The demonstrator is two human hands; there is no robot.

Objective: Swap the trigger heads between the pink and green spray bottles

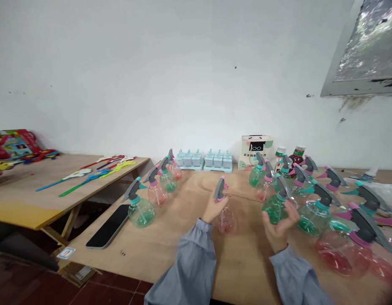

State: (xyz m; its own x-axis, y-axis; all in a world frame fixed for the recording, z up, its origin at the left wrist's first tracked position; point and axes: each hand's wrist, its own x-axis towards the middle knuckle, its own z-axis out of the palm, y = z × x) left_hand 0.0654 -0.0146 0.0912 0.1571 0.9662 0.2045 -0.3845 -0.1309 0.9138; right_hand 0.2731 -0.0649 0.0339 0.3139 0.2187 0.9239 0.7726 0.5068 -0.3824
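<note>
In the middle of the table, my left hand is closed around the neck of a pink spray bottle, just under its grey and pink spray head. That bottle stands upright. My right hand has its thumb and fingers apart in front of a green spray bottle with a grey and teal head; whether it touches the bottle I cannot tell. To its right stand several more bottles, among them a clear one with green at its base and a pink one.
A row of spray bottles lines the table's left side, beside a black phone. Against the wall stand light-blue popsicle molds, a printed paper bag and a dark bottle. A second table holds colourful hand-shaped toys.
</note>
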